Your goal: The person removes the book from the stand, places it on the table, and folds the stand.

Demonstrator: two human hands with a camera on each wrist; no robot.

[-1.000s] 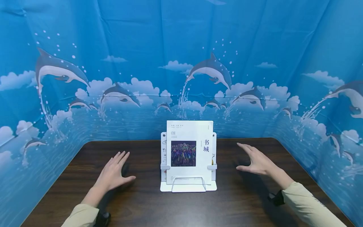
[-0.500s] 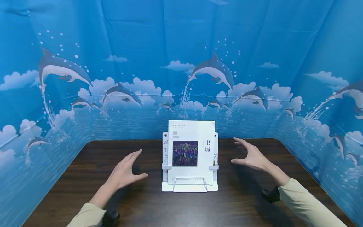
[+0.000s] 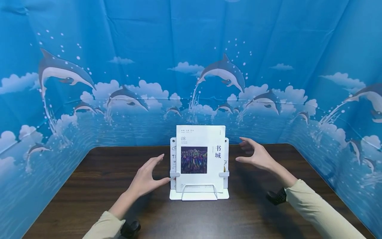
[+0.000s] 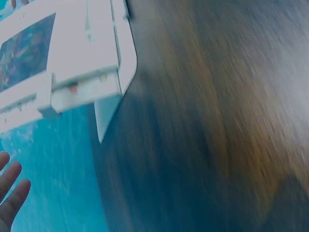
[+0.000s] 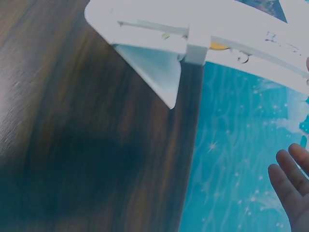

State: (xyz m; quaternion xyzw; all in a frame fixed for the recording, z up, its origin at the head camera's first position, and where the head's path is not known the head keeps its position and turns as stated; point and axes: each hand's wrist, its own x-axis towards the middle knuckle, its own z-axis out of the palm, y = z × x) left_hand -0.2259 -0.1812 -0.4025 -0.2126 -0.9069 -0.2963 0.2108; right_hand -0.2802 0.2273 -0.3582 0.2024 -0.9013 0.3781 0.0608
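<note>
A white book with a dark colourful square picture leans upright on a white book stand. Clips at both sides and a wire loop at the front hold it. My left hand hovers left of the stand, its thumb very near the left edge; contact cannot be told. On the other side, my right hand is apart from the stand, thumb and fingers spread. Neither hand grips anything. The left wrist view catches the fingers of the left hand; the right wrist view shows the right hand's fingers.
The stand is on a dark wooden table. Behind and around the table hangs a blue curtain printed with dolphins. A dark wrist device sits under the left sleeve, another under the right.
Both hands have moved inward towards the stand, the left one rightward and the right one leftward. The book and stand stay in place.
</note>
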